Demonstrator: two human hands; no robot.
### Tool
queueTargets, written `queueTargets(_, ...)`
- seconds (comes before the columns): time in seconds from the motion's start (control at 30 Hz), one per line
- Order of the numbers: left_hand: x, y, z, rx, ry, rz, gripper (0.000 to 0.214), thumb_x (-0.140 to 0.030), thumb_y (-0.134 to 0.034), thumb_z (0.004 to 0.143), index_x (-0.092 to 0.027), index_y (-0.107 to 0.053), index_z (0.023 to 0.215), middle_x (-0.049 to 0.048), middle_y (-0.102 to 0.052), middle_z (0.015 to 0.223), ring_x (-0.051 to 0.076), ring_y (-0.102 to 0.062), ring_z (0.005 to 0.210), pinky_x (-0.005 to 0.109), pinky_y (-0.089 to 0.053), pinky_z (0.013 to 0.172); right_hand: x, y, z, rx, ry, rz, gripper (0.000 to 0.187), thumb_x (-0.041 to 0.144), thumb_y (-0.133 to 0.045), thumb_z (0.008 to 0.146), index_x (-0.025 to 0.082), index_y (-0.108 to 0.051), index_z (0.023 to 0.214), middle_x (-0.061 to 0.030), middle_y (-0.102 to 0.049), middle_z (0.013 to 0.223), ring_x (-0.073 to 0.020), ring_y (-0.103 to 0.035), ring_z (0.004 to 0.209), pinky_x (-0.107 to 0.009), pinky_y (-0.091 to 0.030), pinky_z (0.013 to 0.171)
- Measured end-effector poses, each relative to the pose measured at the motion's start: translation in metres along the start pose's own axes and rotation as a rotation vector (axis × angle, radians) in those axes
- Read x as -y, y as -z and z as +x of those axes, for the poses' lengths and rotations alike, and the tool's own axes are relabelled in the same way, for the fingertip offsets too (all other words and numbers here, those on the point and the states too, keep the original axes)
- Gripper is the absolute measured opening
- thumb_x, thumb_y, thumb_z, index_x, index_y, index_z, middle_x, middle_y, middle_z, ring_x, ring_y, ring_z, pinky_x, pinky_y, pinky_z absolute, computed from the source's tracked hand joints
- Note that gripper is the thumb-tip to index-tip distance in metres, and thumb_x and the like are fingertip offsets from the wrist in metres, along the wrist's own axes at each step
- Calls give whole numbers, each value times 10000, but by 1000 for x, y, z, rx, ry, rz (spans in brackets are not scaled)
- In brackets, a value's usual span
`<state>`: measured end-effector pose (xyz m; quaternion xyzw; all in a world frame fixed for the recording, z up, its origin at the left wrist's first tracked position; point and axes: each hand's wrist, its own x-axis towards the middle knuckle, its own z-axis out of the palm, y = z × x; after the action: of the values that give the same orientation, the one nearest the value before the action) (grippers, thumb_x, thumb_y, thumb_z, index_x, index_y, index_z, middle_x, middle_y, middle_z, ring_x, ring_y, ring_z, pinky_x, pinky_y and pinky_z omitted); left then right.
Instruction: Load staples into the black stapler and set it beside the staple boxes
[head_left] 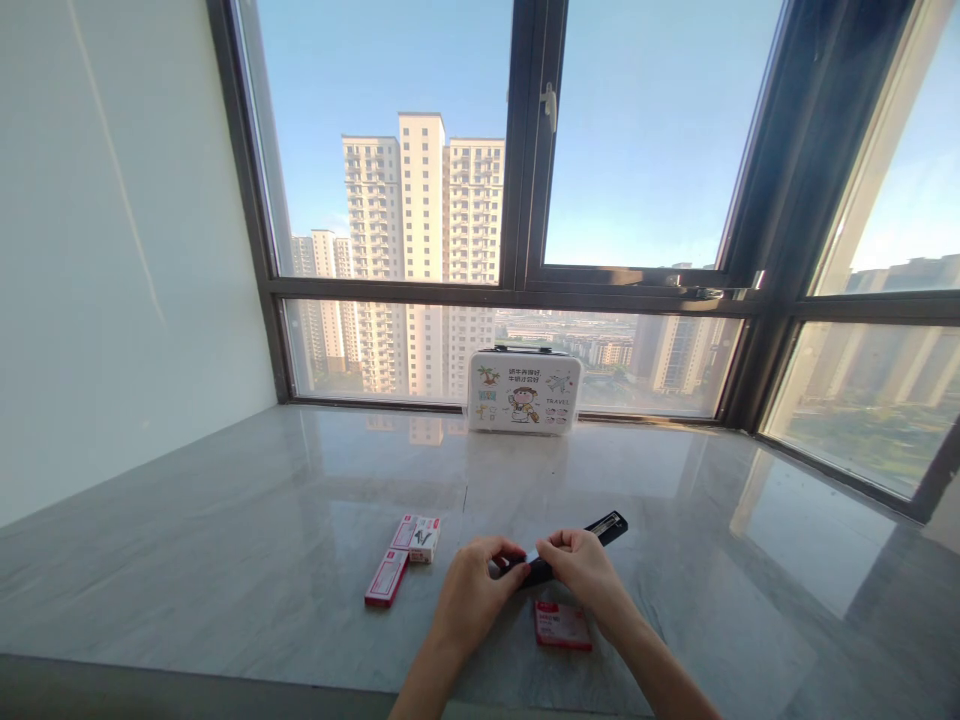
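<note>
A long black stapler (606, 527) lies slantwise in front of me, its far end pointing up to the right with a metal strip showing. My left hand (480, 580) is closed around its near end, thumb and fingers curled together. Over the middle of the stapler, my right hand (581, 565) is closed in a pinch. A small bright sliver shows between the two hands; what the right fingertips hold is hidden. Just below the stapler, beside my right wrist, lies a red and white staple box (562, 627).
To the left of my hands are a white and pink box (425, 540) with a stapler picture and a slim pink box (387, 578). A white printed carry case (523, 390) stands upright by the window (630, 285). The grey marble-look ledge (247, 560) meets a white wall at left.
</note>
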<state>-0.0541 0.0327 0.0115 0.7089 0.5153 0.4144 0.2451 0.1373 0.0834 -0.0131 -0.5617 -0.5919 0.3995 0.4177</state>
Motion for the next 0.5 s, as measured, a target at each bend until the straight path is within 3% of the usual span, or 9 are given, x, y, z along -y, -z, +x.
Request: queueTargets(0.5, -3, 0, -2, -48, -33, 96, 217, -416, -636, 855, -274, -740, 982, 9, -747, 930, 199, -666, 876, 276, -448, 800, 6, -4, -10, 18, 42, 137, 373, 543, -598, 804, 172, -628, 786, 41, -524, 529, -112, -437, 479, -241, -271, 484)
